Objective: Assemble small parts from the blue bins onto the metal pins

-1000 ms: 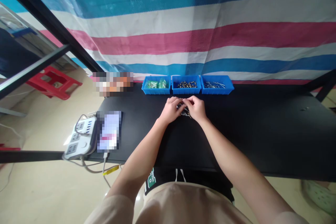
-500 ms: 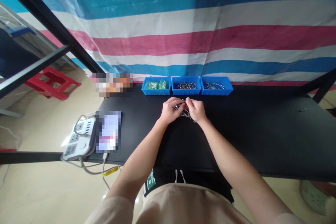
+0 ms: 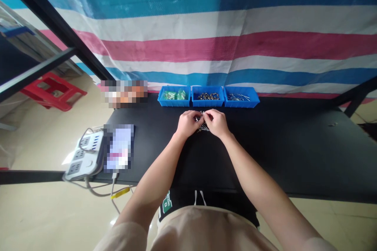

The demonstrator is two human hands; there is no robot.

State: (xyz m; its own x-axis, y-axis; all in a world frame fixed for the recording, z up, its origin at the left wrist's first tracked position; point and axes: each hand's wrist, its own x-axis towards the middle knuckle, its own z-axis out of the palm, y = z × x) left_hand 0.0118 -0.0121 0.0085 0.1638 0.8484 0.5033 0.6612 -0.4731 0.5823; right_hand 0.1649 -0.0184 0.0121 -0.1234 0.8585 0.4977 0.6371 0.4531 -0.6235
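Over the black table, my left hand (image 3: 188, 122) and my right hand (image 3: 216, 122) meet with their fingertips nearly touching. Both have bent, closed fingers in a pinch. Whatever sits between the fingertips is too small and too covered to name. Beneath and between them lies a small heap of thin metal pins or screws (image 3: 204, 127), partly hidden by the fingers. Just behind stand three blue bins: the left bin (image 3: 174, 102) holds green-and-white small pieces, the middle bin (image 3: 207, 103) brass-coloured small fittings, and the right bin (image 3: 241, 104) long thin metal pins.
A white power strip (image 3: 86, 157) with cables lies at the table's left edge, beside a blurred flat item (image 3: 120, 145). Another blurred orange item (image 3: 126, 94) is at the back left. Tiny bits (image 3: 333, 124) lie far right. A red stool (image 3: 54, 91) stands on the floor.
My right hand has shifted slightly left and its fingers have turned in toward the left hand's fingertips. The whole view has moved a little.
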